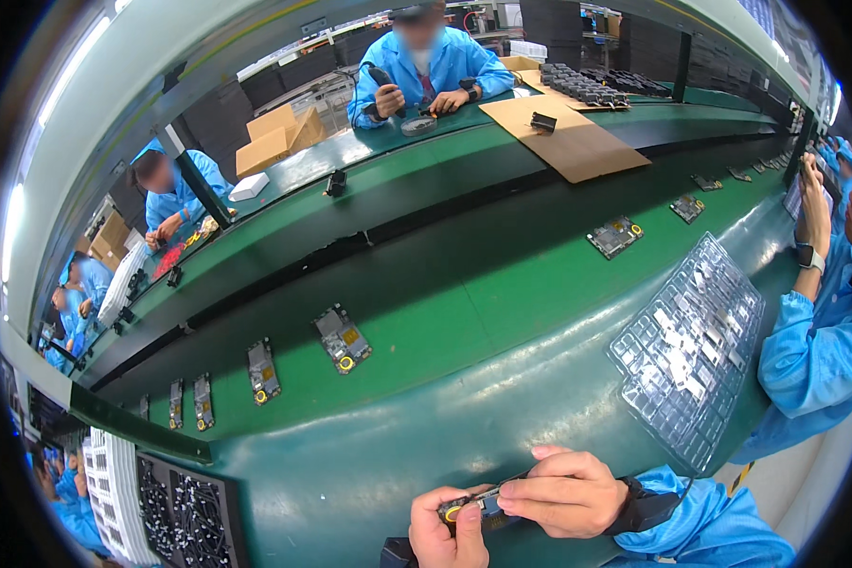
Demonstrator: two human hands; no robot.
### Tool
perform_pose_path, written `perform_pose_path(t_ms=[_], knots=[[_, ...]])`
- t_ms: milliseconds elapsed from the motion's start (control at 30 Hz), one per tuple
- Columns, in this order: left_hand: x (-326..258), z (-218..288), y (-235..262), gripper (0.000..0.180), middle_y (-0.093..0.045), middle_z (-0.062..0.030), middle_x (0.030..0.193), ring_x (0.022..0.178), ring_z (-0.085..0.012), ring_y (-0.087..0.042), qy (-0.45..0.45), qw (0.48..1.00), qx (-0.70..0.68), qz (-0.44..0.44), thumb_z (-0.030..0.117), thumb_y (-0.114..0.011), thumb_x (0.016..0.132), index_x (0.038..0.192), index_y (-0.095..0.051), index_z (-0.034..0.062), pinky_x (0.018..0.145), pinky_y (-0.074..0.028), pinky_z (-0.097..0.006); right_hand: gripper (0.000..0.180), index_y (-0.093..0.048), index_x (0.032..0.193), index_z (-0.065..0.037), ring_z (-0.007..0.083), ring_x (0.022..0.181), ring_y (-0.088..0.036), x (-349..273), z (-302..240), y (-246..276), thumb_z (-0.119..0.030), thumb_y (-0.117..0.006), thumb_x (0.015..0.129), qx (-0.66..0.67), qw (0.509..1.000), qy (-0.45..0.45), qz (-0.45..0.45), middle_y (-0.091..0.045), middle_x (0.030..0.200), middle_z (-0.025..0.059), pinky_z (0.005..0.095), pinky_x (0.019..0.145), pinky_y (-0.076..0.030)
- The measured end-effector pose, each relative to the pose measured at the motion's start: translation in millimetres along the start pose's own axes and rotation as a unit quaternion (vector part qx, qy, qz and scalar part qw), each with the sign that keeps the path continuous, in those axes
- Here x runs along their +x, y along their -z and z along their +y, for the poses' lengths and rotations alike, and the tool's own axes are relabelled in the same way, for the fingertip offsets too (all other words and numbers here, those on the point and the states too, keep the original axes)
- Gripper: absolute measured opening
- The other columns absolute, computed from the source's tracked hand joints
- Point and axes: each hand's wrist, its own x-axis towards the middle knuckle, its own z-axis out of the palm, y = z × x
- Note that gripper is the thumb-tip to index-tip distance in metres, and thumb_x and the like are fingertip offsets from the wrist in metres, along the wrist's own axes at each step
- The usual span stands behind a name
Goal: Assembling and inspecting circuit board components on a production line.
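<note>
Bright, even light is coming down from the strip lamps [43,123] glowing white along the upper left. It is laying a soft sheen across the green bench [369,454] and glinting off the clear tray [691,350]. Shadows are staying faint. The fisheye is bending every straight edge, and a black rim is closing in all round. Far workers are looking soft and small; the near hands are staying sharp.

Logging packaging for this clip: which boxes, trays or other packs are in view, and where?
Cardboard boxes: brown, stacked behind the far bench, upper left.
Flat cardboard sheet: brown, lying on the far bench.
Clear plastic tray: pocketed, holding small parts, on the near bench at right.
Black tray: lower left, holding small parts.
</note>
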Motion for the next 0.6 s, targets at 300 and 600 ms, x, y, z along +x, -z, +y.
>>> perform_pose_path(t_ms=[300, 600], knots=[[-4, -5, 7, 0.02, -0.065, -0.013, 0.109, 0.092, -0.0134, -0.062, -0.017, 0.999, -0.028, -0.027, 0.003, -0.052, 0.102, 0.121, -0.046, 0.0002, 0.085, -0.049, -0.026, 0.037, -0.08, 0.106, -0.014, 0.015, 0.097, -0.06, 0, -4, -6, 0.003, -0.072, 0.074, 0.007, 1.0, 0.008, 0.02, -0.072, 0.116, -0.0046, 0.0364, 0.099, -0.052], [-5, -9, 12, 0.021, -0.067, -0.0159, 0.112, 0.092, -0.0148, -0.064, -0.009, 0.998, -0.03, -0.048, 0.002, -0.051, 0.102, 0.121, -0.044, 0.0001, 0.086, -0.051, -0.027, 0.025, -0.08, 0.101, -0.016, 0.0153, 0.095, -0.059, 7, -8, -6, -0.008, -0.08, 0.077, 0.006, 0.999, -0.009, 0.04, -0.071, 0.105, -0.0048, 0.0387, 0.101, -0.05]])
